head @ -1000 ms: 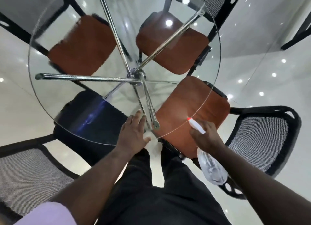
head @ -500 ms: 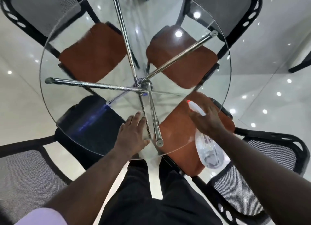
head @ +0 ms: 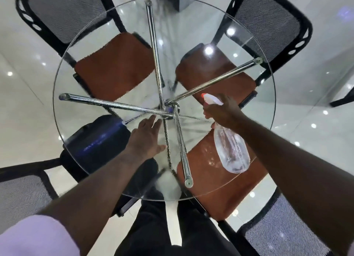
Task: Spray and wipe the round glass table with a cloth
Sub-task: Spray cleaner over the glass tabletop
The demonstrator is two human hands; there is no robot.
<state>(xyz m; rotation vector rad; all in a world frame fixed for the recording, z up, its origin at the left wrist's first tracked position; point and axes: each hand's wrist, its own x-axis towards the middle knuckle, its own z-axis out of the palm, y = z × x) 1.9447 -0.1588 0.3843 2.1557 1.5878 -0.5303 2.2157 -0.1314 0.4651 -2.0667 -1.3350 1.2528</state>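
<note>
The right grip [head: 224, 112] curls round the neck of the spray bottle [head: 231, 152], nozzle over the middle of the round glass desk [head: 191, 21] below, probably to wet it, while the left grip [head: 147, 138] lies spread flat on the glass, seemingly bracing; no cloth shows.

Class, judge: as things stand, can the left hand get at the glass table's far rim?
Probably, with a lean. The left hand lies flat near the middle of the glass table, and nothing on the glass stands between it and the far rim.
</note>
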